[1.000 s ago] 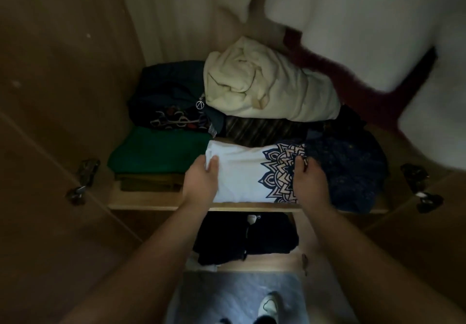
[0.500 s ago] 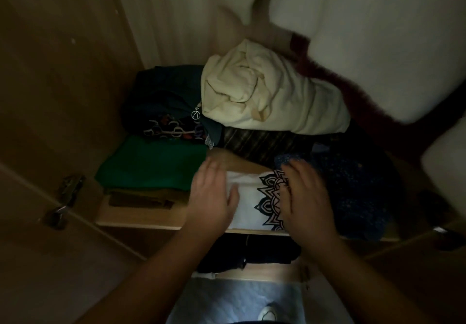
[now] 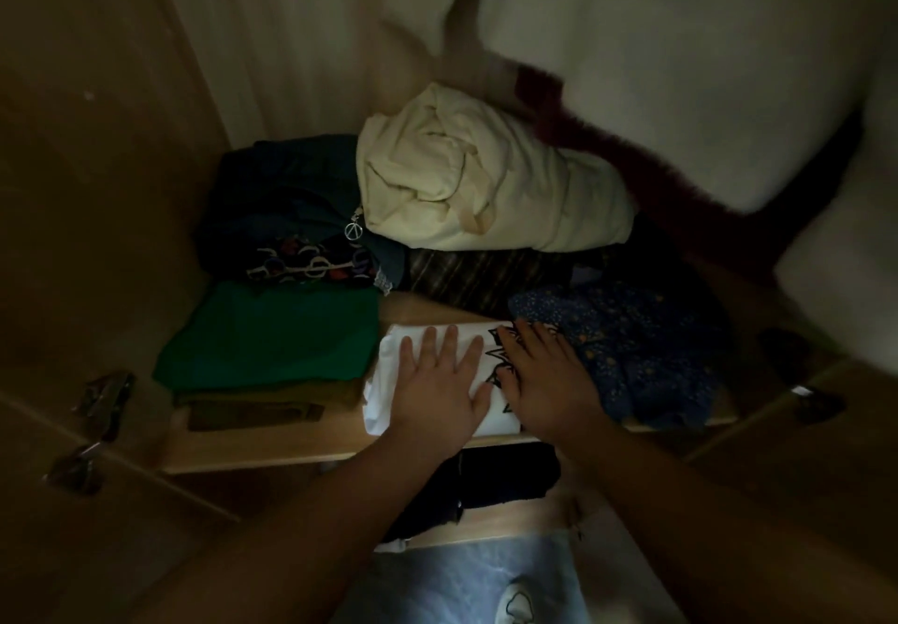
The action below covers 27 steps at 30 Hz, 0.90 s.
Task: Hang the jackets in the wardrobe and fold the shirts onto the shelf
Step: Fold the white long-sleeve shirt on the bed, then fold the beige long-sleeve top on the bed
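Observation:
A folded white shirt point(image 3: 388, 380) with a dark blue mandala print lies at the front of the wooden wardrobe shelf point(image 3: 272, 453). My left hand point(image 3: 440, 383) lies flat on it with fingers spread and straight. My right hand point(image 3: 544, 375) presses flat on the printed part beside it. Much of the shirt is covered by both hands. White and dark red garments point(image 3: 680, 64) hang blurred at the upper right.
On the shelf: a green folded stack point(image 3: 272, 336) at left, dark patterned clothes point(image 3: 286, 215) behind it, a cream bundle point(image 3: 486, 181) at the back, a blue speckled garment point(image 3: 631, 351) at right. Dark clothes point(image 3: 486, 482) lie on the lower shelf. Door hinges point(image 3: 92, 429) sit at left.
Both hands went from gripping the white shirt's ends to lying flat on top of it. The shirt is now more compact, and the camera has come closer to the shelf.

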Each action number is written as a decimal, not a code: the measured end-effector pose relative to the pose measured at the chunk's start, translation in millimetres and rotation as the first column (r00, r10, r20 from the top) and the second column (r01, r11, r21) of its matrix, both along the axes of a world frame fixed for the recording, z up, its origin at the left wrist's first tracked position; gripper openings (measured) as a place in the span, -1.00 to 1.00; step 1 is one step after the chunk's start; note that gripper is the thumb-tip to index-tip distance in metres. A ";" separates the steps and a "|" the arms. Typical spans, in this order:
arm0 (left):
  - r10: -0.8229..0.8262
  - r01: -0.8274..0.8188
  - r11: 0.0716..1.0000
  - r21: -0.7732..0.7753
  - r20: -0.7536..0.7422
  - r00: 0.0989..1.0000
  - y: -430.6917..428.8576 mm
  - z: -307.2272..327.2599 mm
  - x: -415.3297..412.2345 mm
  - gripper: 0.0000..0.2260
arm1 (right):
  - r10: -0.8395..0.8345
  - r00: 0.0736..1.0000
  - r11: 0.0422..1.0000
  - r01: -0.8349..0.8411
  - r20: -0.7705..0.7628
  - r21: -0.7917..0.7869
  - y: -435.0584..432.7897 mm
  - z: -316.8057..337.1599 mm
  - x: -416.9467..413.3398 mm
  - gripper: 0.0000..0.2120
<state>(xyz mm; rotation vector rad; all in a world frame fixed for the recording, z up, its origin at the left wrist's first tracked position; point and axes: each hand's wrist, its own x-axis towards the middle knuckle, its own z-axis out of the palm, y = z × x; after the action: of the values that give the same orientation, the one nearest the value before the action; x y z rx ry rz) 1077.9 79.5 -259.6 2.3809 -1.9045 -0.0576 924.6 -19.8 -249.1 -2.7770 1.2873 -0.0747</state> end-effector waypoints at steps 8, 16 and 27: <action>-0.056 0.066 0.994 0.085 -0.115 0.992 12.1 40.4 -0.3 -0.43 | -0.011 1.000 0.998 0.010 0.011 0.069 19.7 39.0 -15.5 -0.39; -0.183 0.177 0.983 -0.048 -0.177 0.967 84.7 78.1 -85.3 -0.36 | -0.148 0.965 0.985 0.164 0.218 -0.055 134.3 86.1 -122.6 -0.42; -0.680 0.692 0.721 0.027 -0.164 0.715 291.5 41.3 -403.1 -0.37 | -0.661 0.702 0.709 0.700 0.264 -0.087 444.0 55.2 -429.8 -0.43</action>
<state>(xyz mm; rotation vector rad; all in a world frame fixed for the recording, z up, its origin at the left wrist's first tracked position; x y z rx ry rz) 674.8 371.0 -218.3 1.4973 -2.6317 -0.3577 494.9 424.2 -193.9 -2.1410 2.2597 -0.5454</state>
